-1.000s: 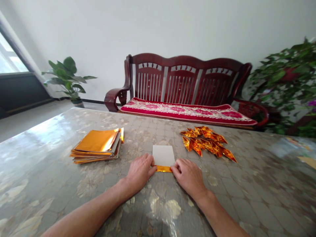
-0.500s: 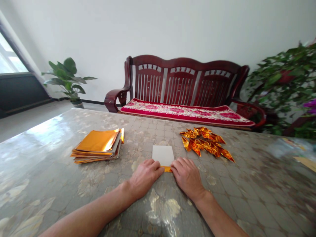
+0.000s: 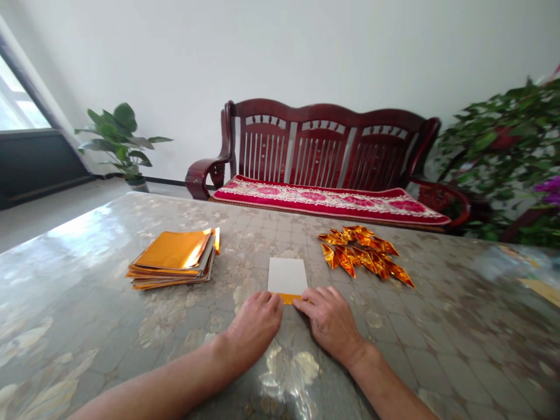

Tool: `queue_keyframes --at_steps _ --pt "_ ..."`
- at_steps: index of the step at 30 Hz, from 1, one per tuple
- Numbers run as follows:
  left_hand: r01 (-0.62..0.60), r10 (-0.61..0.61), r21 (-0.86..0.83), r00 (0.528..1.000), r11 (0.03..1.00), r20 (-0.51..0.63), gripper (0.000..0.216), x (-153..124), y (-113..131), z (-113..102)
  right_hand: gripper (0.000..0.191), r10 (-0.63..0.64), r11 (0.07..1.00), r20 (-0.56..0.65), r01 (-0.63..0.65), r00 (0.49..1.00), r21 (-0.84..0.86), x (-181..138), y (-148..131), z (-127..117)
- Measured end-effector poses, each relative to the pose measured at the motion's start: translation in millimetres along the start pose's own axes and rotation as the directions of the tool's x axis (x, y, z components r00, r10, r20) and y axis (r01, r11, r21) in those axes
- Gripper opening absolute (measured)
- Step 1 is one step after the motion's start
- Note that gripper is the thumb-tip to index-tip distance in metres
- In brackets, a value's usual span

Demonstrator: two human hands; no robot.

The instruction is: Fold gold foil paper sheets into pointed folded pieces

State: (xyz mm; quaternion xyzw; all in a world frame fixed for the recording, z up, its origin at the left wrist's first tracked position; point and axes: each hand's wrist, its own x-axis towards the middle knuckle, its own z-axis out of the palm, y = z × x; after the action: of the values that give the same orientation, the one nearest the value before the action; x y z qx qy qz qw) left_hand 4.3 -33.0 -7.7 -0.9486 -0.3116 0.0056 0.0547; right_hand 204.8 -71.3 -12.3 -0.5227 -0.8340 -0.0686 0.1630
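A sheet of gold foil paper [image 3: 287, 276] lies white side up on the table in front of me. Its near edge is folded over into a narrow gold strip. My left hand [image 3: 257, 319] is closed at the left end of that fold, fingers curled, the thumb mostly hidden. On the right end, my right hand [image 3: 330, 322] pinches the strip, its thumb reaching along the gold. To the left stands a stack of gold foil sheets [image 3: 172, 251]. Several folded gold foil pieces [image 3: 361, 248] with pointed ends lie in a cluster to the right.
The table [image 3: 175, 356] has a shiny, flower-patterned cover. At its right side sit a clear plastic bag [image 3: 511, 259] and a flat tan piece [image 3: 540, 290]. Behind the table is a dark wooden bench [image 3: 324, 146]; potted plants [image 3: 125, 137] stand on both sides.
My left hand has drawn back slightly left and toward me along the fold. The right thumb has slid left, and more of the gold strip shows. The sheet has shifted slightly left.
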Motion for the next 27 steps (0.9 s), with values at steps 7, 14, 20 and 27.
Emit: queue_keyframes --at_steps 7,14,20,27 --pt "0.074 -0.079 0.064 0.994 0.995 0.069 0.018 -9.7 5.8 -6.1 0.028 0.040 0.997 -0.143 -0.029 0.989 0.076 -10.6 16.4 0.0" --pt "0.167 -0.168 -0.108 0.986 0.980 0.001 0.021 -10.9 -13.1 -9.2 0.028 0.065 0.996 -0.161 -0.054 0.985 0.074 -10.7 17.9 2.0" --pt "0.435 -0.466 -0.240 0.880 0.868 -0.094 0.021 2.1 -36.6 -5.5 0.028 0.094 0.993 -0.168 -0.080 0.981 0.088 -6.7 14.3 7.8" --pt "0.434 -0.508 -0.408 0.857 0.803 -0.086 0.018 7.5 -35.4 2.6 0.027 0.097 0.993 -0.177 -0.084 0.979 0.081 -3.5 13.5 13.6"
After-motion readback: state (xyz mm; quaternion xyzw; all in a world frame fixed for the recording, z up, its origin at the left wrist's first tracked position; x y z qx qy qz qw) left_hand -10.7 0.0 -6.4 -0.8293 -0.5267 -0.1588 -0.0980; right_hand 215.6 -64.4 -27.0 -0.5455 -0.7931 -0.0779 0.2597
